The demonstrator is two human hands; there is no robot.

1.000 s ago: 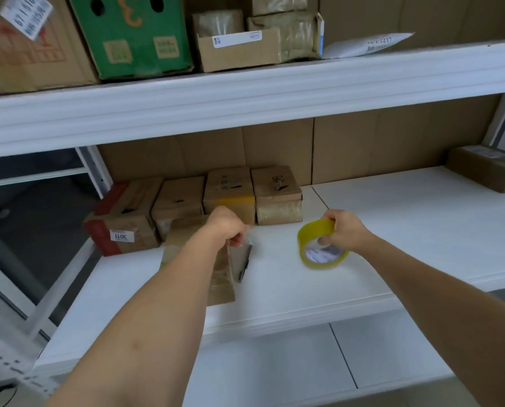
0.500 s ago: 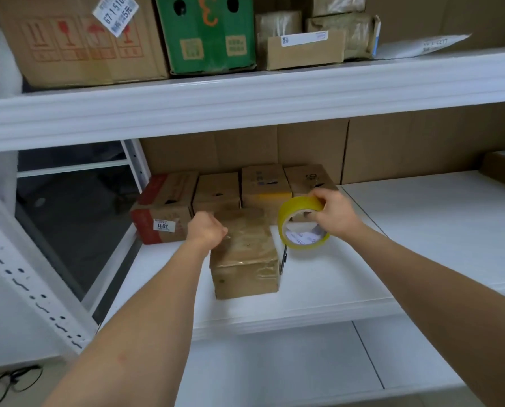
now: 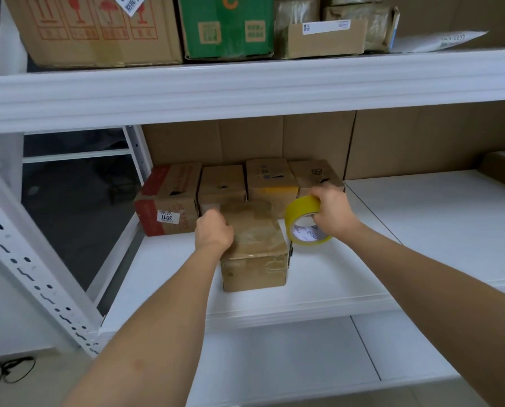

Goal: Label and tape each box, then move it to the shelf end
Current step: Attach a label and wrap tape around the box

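Head view: a taped cardboard box (image 3: 254, 251) is seen closed at centre on the white shelf (image 3: 421, 230), its contents hidden. The left hand (image 3: 213, 232), fingers curled, is pressed against the box's top at 9 o'clock; whether anything is pinched cannot be told. The right hand (image 3: 332, 212) is clamped around a yellow tape roll (image 3: 304, 224), held just beside the box at 2 o'clock. Bare shelf is seen toward 3 o'clock. A row of four boxes (image 3: 221, 183) is set at 12 o'clock.
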